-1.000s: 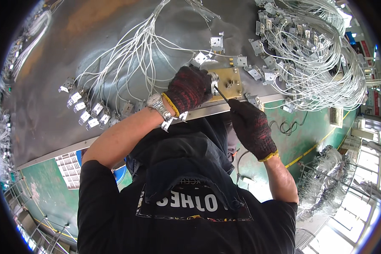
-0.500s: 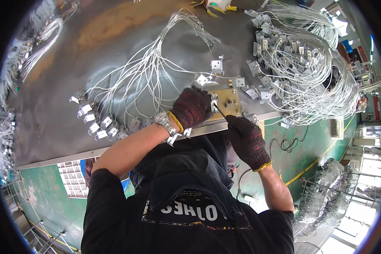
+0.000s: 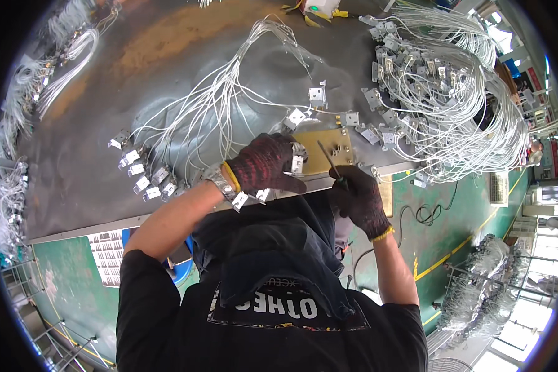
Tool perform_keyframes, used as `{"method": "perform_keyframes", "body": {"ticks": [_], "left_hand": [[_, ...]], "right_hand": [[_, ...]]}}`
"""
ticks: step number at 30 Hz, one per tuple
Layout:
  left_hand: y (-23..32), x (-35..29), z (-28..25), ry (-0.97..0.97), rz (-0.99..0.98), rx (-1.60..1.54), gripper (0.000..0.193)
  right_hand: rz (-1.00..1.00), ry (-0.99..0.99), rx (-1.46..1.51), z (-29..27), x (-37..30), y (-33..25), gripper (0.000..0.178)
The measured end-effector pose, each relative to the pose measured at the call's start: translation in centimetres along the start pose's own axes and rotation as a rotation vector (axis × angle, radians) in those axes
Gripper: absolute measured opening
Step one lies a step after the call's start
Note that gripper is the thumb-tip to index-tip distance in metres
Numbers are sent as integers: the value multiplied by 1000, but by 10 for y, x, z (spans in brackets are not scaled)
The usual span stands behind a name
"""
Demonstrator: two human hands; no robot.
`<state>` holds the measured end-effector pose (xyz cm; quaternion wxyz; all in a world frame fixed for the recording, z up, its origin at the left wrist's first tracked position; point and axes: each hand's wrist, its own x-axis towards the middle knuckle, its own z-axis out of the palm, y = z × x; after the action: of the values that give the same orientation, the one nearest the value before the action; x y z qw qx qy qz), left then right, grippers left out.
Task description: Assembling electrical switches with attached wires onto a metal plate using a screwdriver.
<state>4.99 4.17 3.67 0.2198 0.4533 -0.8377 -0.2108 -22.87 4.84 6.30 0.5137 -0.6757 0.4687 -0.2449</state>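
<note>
My left hand, in a dark red-and-black knit glove, is closed on a small metal bracket at the left edge of a brass-coloured plate. The plate lies at the table's front edge and carries small posts near its right side. My right hand, gloved alike, grips a screwdriver; its thin shaft points up and left over the plate, apart from the bracket. White wires fan out from a bundle to several brackets left of my left hand.
A large heap of white wires with metal brackets covers the table's right side. A few loose brackets lie beyond the plate. More wire bundles line the far left. A dark cable lies on the green floor.
My left hand has shifted left and turned, carrying the bracket toward the plate's left edge. My right hand has drawn back slightly, and the screwdriver tip has come away from the bracket.
</note>
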Motion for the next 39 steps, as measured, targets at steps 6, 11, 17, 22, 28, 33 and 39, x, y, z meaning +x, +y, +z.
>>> {"method": "perform_keyframes", "body": {"ticks": [6, 11, 17, 22, 28, 33, 39], "left_hand": [[-4, -14, -14, -287, -300, -68, 64], [11, -21, 0, -26, -330, -67, 57], [12, -10, 3, -27, -635, 183, 76], [-8, -5, 8, 53, -651, 127, 95], [10, 6, -2, -134, -591, 55, 81], [-4, 1, 18, 16, -617, 82, 81], [-7, 9, 19, 11, -667, 97, 96]], "right_hand": [[-332, -12, -54, 28, 54, 17, 27], [117, 74, 186, 48, 105, 14, 38], [-85, 150, -58, 52, 155, 21, 40], [15, -19, 300, 45, 156, 15, 31], [-344, -88, 58, 63, 125, 5, 26], [-357, 165, -228, 46, 130, 25, 26], [-194, 134, -94, 47, 154, 32, 37]]}}
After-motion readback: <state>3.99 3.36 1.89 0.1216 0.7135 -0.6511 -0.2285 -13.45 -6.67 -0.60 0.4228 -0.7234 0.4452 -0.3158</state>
